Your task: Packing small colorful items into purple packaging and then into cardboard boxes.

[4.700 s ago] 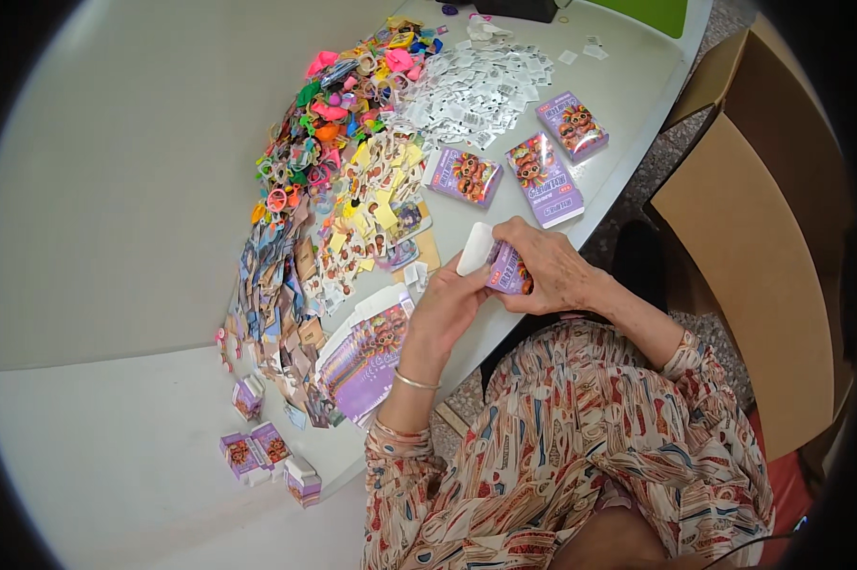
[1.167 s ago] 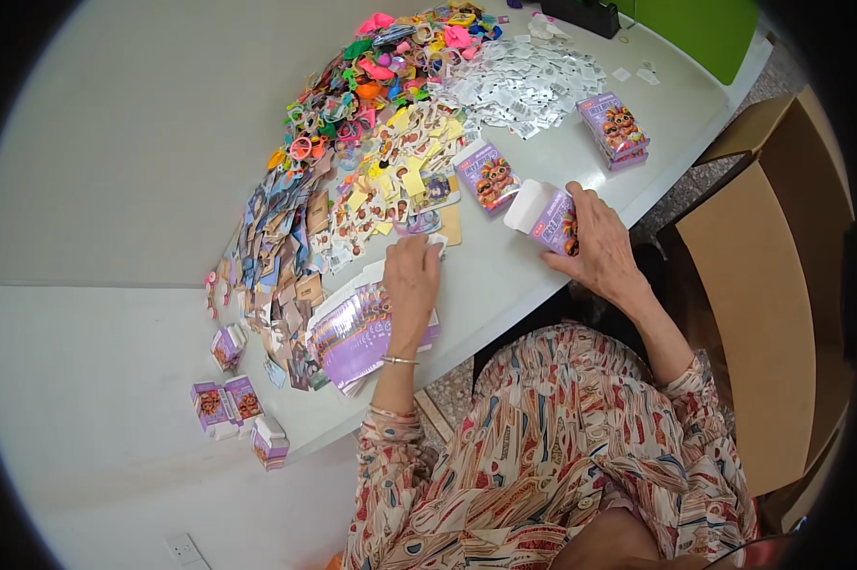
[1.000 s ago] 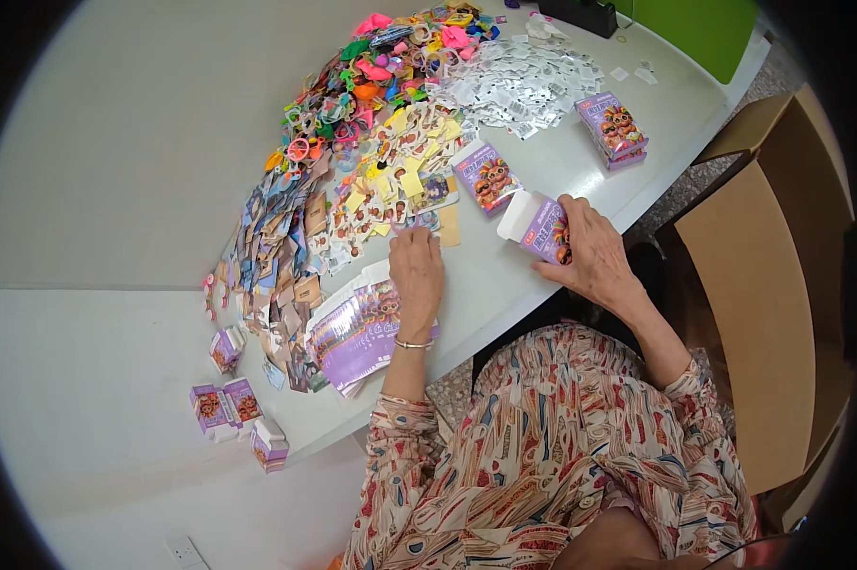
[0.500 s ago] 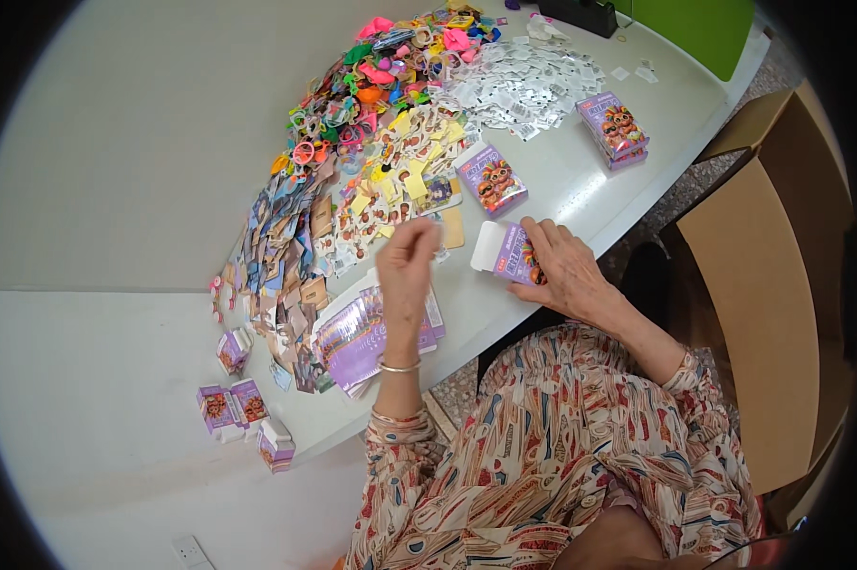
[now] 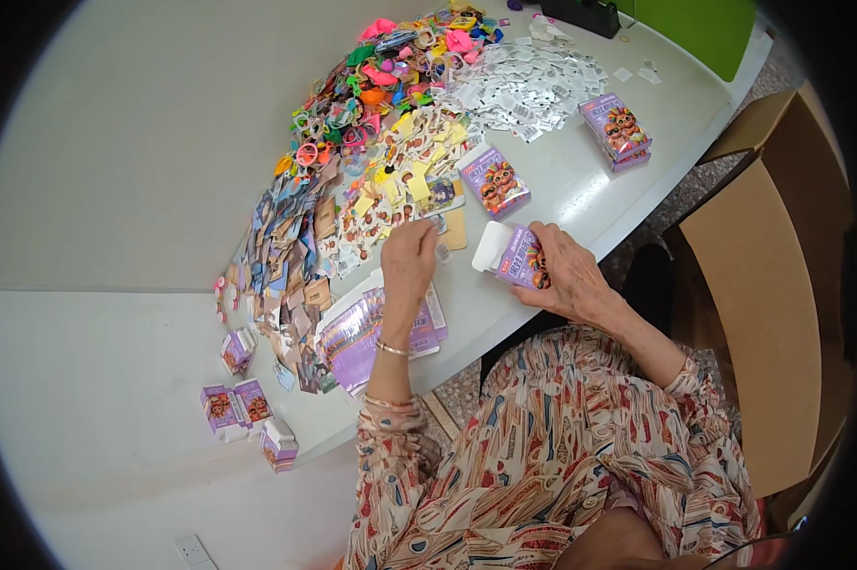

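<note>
My right hand is wrapped round a small purple printed carton, tilted at the table's near edge. Its white end flap stands open and faces left, toward my other hand. My left hand has its fingers pinched together a short way left of the carton. Something small and pale shows at the fingertips, too small to name. Beneath that wrist lies a fanned stack of flat purple cartons. Just beyond the held carton, another filled-out purple carton lies on the table.
White printed packets form a heap at the back. Colourful plastic trinkets, cutouts with yellow slips and small cards pile along the wall. Stacked purple cartons stand right. A large cardboard box is beside the table.
My left hand has shifted slightly right, its fingers still pinched. The carton in my right hand has tilted a little, and its open flap is turned slightly more upward.
</note>
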Action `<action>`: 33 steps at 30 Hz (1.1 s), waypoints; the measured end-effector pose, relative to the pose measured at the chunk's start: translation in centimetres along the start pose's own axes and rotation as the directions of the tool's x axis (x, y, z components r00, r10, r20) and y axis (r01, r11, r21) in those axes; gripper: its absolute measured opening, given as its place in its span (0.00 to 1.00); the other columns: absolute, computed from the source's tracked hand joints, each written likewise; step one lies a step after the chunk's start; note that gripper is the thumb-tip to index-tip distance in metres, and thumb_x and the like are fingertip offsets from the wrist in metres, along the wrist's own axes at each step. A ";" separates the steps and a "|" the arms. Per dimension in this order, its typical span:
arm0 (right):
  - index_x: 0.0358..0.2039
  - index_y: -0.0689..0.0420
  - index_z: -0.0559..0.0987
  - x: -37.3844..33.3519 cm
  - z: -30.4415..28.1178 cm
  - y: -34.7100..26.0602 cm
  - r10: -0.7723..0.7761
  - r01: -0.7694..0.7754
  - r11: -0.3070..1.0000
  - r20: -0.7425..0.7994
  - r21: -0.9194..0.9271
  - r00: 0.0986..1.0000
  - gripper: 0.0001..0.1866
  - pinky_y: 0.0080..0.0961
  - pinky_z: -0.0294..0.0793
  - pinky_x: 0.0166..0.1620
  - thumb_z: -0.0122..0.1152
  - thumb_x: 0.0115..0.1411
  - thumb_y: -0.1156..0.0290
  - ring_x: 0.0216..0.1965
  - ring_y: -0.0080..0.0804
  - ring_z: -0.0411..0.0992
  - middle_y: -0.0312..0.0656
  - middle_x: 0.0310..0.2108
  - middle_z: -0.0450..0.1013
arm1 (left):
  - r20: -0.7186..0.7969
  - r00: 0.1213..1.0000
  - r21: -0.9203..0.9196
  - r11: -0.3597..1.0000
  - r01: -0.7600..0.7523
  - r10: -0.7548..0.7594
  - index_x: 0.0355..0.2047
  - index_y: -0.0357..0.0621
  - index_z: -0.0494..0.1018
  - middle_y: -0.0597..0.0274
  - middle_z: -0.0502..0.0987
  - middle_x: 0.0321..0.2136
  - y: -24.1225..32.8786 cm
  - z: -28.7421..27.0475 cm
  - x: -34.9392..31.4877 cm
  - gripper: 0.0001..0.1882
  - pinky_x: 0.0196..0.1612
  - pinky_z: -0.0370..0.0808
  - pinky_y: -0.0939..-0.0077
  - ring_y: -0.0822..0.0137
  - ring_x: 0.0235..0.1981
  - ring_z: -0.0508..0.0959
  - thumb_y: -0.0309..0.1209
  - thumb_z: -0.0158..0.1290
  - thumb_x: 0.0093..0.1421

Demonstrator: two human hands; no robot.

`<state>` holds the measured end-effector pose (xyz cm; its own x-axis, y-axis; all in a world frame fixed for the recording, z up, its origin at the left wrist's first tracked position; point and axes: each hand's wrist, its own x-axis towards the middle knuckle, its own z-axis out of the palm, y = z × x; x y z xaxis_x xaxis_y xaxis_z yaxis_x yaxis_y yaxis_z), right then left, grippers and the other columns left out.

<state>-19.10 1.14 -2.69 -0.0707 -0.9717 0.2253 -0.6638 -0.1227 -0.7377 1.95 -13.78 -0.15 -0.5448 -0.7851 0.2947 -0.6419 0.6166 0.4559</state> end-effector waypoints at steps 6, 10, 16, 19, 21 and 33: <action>0.50 0.63 0.62 -0.1 -0.4 0.2 0.024 -0.021 0.996 -0.037 0.082 0.999 0.36 0.40 0.70 0.41 0.68 0.45 0.60 0.40 0.47 0.69 0.50 0.36 0.66 | 0.103 0.951 0.418 0.855 -0.307 0.291 0.27 0.34 0.73 0.51 0.70 0.35 -1.6 2.9 1.1 0.06 0.40 0.68 0.60 0.54 0.39 0.69 0.22 0.54 0.47; 0.52 0.62 0.61 -0.1 -0.2 0.1 0.041 -0.040 0.994 -0.009 0.103 0.999 0.38 0.39 0.70 0.44 0.69 0.46 0.59 0.42 0.49 0.69 0.52 0.38 0.66 | 0.177 0.895 0.494 0.750 -0.440 0.409 0.27 0.32 0.71 0.51 0.68 0.34 -2.9 2.6 1.7 0.09 0.41 0.68 0.60 0.54 0.39 0.69 0.22 0.54 0.43; 0.51 0.62 0.61 -0.4 0.5 0.6 0.010 -0.007 1.000 -0.084 0.027 0.996 0.37 0.39 0.70 0.42 0.69 0.46 0.60 0.40 0.48 0.69 0.50 0.36 0.65 | -0.103 0.902 0.345 0.865 -0.364 0.420 0.35 0.34 0.72 0.49 0.71 0.42 0.9 -0.8 2.4 0.11 0.45 0.68 0.58 0.52 0.45 0.70 0.19 0.51 0.49; 0.51 0.62 0.61 -0.5 0.9 1.2 -0.038 0.036 0.999 -0.127 -0.016 0.991 0.37 0.38 0.70 0.41 0.70 0.45 0.61 0.38 0.47 0.68 0.49 0.35 0.65 | -0.122 0.974 0.054 0.982 -0.183 0.188 0.40 0.36 0.71 0.50 0.75 0.33 5.6 -3.6 1.4 0.10 0.34 0.71 0.65 0.56 0.31 0.75 0.20 0.49 0.57; 0.51 0.62 0.61 -0.3 1.1 0.9 -0.073 0.071 0.997 -0.169 -0.021 0.983 0.37 0.38 0.69 0.41 0.70 0.44 0.62 0.38 0.47 0.68 0.49 0.35 0.64 | -0.125 0.984 -0.132 0.981 -0.143 0.127 0.41 0.38 0.71 0.53 0.74 0.22 6.7 -4.3 0.7 0.07 0.21 0.67 0.74 0.62 0.16 0.72 0.22 0.49 0.62; 0.51 0.62 0.61 -0.3 0.7 0.6 -0.087 0.087 0.996 -0.126 -0.004 0.988 0.37 0.38 0.68 0.43 0.70 0.44 0.64 0.38 0.47 0.66 0.49 0.35 0.64 | -0.018 1.000 -0.128 0.992 0.005 -0.007 0.39 0.37 0.72 0.48 0.75 0.25 7.2 -3.7 -1.1 0.07 0.23 0.69 0.70 0.55 0.18 0.74 0.24 0.50 0.61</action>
<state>-18.96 1.26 -3.60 -0.1058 -0.9242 0.3670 -0.6707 -0.2061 -0.7125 -0.08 -8.66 5.92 -0.5305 -0.7904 0.3065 -0.5703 0.6002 0.5608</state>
